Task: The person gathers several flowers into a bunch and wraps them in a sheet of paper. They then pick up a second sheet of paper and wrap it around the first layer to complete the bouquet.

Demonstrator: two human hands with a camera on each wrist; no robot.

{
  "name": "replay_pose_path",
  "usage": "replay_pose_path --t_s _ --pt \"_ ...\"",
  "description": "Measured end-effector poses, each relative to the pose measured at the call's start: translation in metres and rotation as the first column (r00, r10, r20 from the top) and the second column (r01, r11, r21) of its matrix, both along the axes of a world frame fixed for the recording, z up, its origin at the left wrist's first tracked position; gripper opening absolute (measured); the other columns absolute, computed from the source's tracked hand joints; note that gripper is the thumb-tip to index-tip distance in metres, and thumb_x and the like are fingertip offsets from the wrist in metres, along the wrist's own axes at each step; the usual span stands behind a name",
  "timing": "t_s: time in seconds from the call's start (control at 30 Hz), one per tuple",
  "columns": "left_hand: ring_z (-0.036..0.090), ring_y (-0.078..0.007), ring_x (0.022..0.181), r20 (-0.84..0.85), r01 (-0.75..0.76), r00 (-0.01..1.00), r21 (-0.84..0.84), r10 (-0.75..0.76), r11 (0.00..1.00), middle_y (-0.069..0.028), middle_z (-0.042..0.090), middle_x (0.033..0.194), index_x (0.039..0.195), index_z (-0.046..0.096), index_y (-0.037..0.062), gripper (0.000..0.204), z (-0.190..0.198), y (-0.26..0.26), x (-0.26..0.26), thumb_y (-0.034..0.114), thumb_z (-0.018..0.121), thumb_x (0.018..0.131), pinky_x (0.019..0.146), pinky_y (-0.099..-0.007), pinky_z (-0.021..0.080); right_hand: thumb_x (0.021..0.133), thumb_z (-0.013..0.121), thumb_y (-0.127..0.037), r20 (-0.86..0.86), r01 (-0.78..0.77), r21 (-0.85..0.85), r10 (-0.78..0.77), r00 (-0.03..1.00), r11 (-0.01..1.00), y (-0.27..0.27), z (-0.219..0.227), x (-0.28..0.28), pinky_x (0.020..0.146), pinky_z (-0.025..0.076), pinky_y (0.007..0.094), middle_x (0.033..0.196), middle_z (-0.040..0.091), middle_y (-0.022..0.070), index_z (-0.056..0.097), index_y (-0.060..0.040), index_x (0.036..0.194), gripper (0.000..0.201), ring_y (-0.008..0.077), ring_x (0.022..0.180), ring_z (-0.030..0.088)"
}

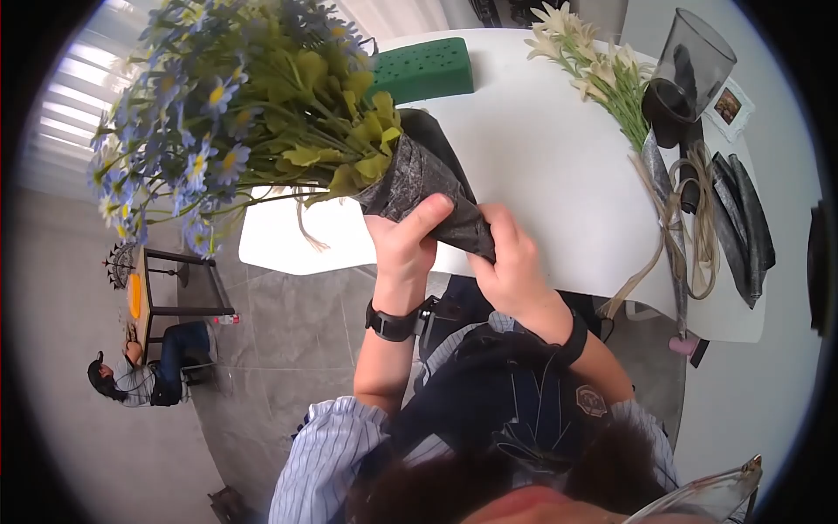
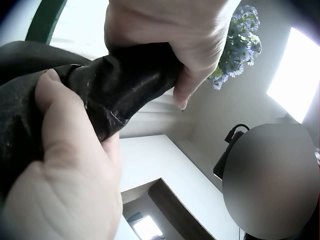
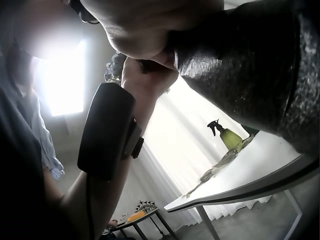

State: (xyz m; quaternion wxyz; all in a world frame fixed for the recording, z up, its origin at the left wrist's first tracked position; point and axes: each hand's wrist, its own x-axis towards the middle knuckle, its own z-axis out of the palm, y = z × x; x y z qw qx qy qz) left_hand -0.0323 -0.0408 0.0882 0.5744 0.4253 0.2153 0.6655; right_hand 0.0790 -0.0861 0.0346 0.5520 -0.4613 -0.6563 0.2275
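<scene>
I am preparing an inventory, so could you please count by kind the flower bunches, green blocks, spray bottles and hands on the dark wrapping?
Flower bunches: 2 (blue bunch, cream bunch)
Green block: 1
Spray bottle: 1
Hands on the dark wrapping: 2 (left hand, right hand)
Total: 6

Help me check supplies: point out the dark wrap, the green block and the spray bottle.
Dark wrap point(image 1: 414, 177): head view, side of its flared part.
Green block point(image 1: 428, 72): head view, holed face.
Spray bottle point(image 3: 230, 139): right wrist view, green body.
</scene>
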Motion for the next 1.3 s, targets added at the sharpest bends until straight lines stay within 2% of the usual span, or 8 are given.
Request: replay_pose_path --t_s 0.3,0.43,0.6,0.63,0.73,0.93,1.2,1.3 --pt "0.051 -0.036 0.107 -0.139 0.132 0.981 -0.03 -0.135 0.991 -0.0224 0.055 0.107 0.115 0.044 -0.0063 0.052 -0.009 0.019 -0.009 0.013 0.064 0.07 0.098 -0.0454 0.037 0.074 0.059 -0.005 -0.188 -0.305 -0.376 0.25 0.95 0.875 0.0 0.012 0.013 0.066 0.045 0.0353 0.099 0.055 0.0182 0.045 -0.0013 0.106 0.035 0.0339 0.077 0.057" --pt "0.061 -0.0324 0.088 0.033 0.204 0.979 -0.24 -0.202 0.949 -0.0196 0.06 0.091 0.099 0.052 -0.008 0.029 0.0 0.022 -0.01 0.004 0.06 0.073 0.087 -0.0432 0.046 0.086 0.05 -0.029 -0.748 -0.691 -0.21 0.342 0.569 0.691 0.024 -0.009 0.044 0.08 0.039 0.0288 0.106 0.055 0.0041 0.046 -0.0042 0.114 0.037 0.0158 0.092 0.053" --pt "0.059 -0.0345 0.092 0.297 0.527 0.832 -0.162 -0.468 0.834 -0.0228 0.062 0.09 0.094 0.056 -0.0086 0.025 -0.004 0.031 -0.009 0.006 0.056 0.074 0.089 -0.0399 0.045 0.089 0.044 -0.032 -0.962 -0.962 -0.132 0.201 0.183 0.241 0.039 -0.032 0.029 0.078 0.037 0.024 0.104 0.057 0.0053 0.052 -0.002 0.11 0.037 0.0114 0.094 0.051" --pt "0.055 -0.036 0.1 0.343 0.597 0.78 -0.159 -0.523 0.787 -0.024 0.061 0.094 0.094 0.057 -0.0081 0.025 -0.005 0.032 -0.01 0.007 0.055 0.074 0.095 -0.0417 0.04 0.088 0.049 -0.027 -0.983 -0.942 -0.115 0.097 0.153 0.316 0.022 -0.002 0.023 0.074 0.039 0.024 0.091 0.058 0.0029 0.057 -0.0014 0.098 0.029 0.01 0.085 0.052" --pt "0.053 -0.0371 0.104 0.296 0.578 0.801 -0.16 -0.52 0.8 -0.0228 0.061 0.095 0.094 0.057 -0.0078 0.025 -0.001 0.032 -0.015 0.006 0.055 0.073 0.099 -0.0438 0.036 0.085 0.055 -0.018 -0.895 -0.902 -0.26 0.266 0.359 0.344 0.031 -0.022 0.037 0.074 0.039 0.0243 0.084 0.057 0.0011 0.058 -0.0013 0.09 0.018 0.0086 0.082 0.052" --pt "0.058 -0.0367 0.095 0.099 0.26 0.965 -0.223 -0.243 0.94 -0.0162 0.06 0.086 0.088 0.055 -0.0078 0.016 0.002 0.038 -0.017 -0.004 0.054 0.072 0.091 -0.0509 0.043 0.071 0.071 -0.007 -0.262 -0.263 -0.441 0.157 0.952 0.858 0.005 0.009 0.066 0.049 0.04 0.0202 0.064 0.057 0.0019 0.054 0.001 0.07 0.019 0.0073 0.054 0.052" --pt "0.064 -0.024 0.07 -0.105 0.115 0.985 -0.204 -0.139 0.972 -0.013 0.06 0.081 0.087 0.055 -0.0049 0.018 0.009 0.034 0.009 -0.004 0.062 0.07 0.064 -0.0333 0.052 0.055 0.083 -0.031 -0.054 -0.08 -0.384 0.064 0.997 0.92 0.023 0.05 0.09 0.087 0.042 0.0321 0.099 0.058 0.0157 0.041 0.0022 0.122 0.086 0.0233 0.096 0.055" --pt "0.063 -0.0208 0.068 -0.166 0.055 0.982 -0.202 -0.09 0.978 -0.0099 0.061 0.076 0.085 0.056 -0.0037 0.018 0.013 0.032 0.022 -0.002 0.065 0.069 0.063 -0.0304 0.051 0.053 0.084 -0.031 -0.246 -0.432 -0.242 0.375 0.894 0.869 0.039 0.022 0.046 0.097 0.034 0.032 0.114 0.049 0.0176 0.026 0.0028 0.132 0.104 0.0272 0.111 0.045"
